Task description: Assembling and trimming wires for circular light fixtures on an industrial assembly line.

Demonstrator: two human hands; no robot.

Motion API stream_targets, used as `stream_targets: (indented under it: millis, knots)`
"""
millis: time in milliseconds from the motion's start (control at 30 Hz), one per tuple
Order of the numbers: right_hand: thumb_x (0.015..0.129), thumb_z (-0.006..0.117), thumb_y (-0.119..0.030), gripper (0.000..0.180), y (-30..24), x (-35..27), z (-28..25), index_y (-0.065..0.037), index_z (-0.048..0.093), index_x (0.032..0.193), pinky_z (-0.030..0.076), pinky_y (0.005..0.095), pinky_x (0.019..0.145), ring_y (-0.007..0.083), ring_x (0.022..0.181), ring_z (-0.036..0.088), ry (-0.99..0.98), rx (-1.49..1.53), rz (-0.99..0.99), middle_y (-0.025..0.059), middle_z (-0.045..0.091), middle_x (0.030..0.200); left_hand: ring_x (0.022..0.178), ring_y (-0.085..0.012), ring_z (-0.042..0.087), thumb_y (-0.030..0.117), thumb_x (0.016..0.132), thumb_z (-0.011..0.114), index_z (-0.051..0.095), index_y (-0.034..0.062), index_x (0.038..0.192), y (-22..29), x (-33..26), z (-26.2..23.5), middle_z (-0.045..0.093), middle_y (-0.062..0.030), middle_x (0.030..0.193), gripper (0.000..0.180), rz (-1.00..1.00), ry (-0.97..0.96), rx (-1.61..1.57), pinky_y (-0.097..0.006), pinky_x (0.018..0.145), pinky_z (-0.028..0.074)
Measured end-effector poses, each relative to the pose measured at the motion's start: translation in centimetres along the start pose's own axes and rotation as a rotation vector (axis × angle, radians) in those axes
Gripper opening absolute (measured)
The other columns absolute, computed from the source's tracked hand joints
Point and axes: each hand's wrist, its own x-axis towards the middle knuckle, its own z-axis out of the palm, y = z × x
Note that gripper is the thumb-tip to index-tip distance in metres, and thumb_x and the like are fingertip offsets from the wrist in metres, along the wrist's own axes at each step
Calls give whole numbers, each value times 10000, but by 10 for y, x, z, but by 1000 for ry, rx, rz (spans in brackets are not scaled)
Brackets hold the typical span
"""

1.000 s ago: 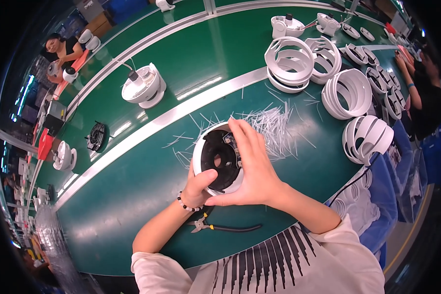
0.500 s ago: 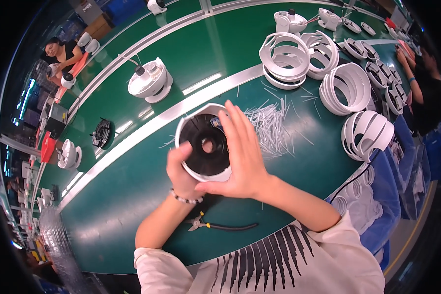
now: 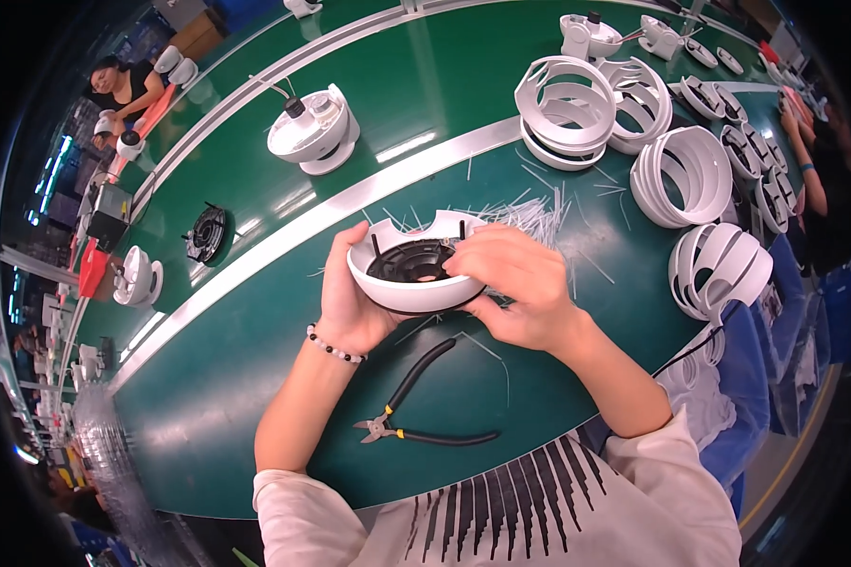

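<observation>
Between my two hands is a round white plastic housing (image 3: 425,296) with a black inner part (image 3: 409,262) and upright black posts, held above the table with its cavity up. My left hand (image 3: 348,300) cups its left side, the thumb along the rim. My right hand (image 3: 520,288) grips the right side, fingers bent over the rim into the cavity and thumb below; the fingertips are partly hidden. Below the housing, diagonal cutting pliers (image 3: 378,428) with black handles lie spread on the green table. A pile of thin white plastic strips (image 3: 534,219) lies just beyond my right hand.
Stacked white rings (image 3: 681,177) and curved shells (image 3: 720,271) stand at right. Across a metal rail, a green conveyor (image 3: 255,222) carries a white device (image 3: 314,130) and a black round part (image 3: 207,233). Blue bags (image 3: 747,364) hang at the right edge. Other people sit far left and right.
The housing has tipped from facing me to lying cavity up. My right fingers have moved from along its outside to over its rim. More of the pliers shows now.
</observation>
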Motion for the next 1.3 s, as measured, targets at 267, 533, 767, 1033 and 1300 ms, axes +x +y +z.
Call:
stream_targets:
  millis: [267,533,767,1033,1300]
  knots:
    - [514,727,-14,320,-9,-2,-7,2,592,803,451,280,582,213,631,577,-10,157,282,101,595,709,1087,-209,452,397,855,335,505,9,1094,-7,2,-2,457,-128,1194,486,507,212,526,-336,858,389]
    - [591,698,28,421,1,-7,-13,39,549,985,429,276,776,163,864,551,-53,531,527,106,581,929,727,-237,594,316,656,700,528,-7,1007,0,-16,-4,599,-131,827,507,1257,-36,1535,-293,663,457]
    - [661,689,-21,454,-9,-8,0,33,512,1076,429,280,826,151,908,544,71,738,623,105,577,945,578,-190,578,271,650,715,537,-18,948,-6,-19,-3,585,-101,706,452,1359,17,1457,-238,520,438]
    - [732,657,-102,462,-1,-17,-1,68,470,1119,482,276,736,160,837,575,-8,582,589,128,579,949,579,-129,566,233,676,692,552,-23,901,-8,-17,-1,593,-85,702,368,1256,87,1355,-216,521,431]
    - [790,588,-114,418,-2,-11,0,53,454,1149,486,284,732,183,884,571,-57,614,659,151,567,1016,672,-157,613,148,663,708,568,-10,895,3,-26,11,625,-94,758,314,1032,102,1237,-231,605,465]
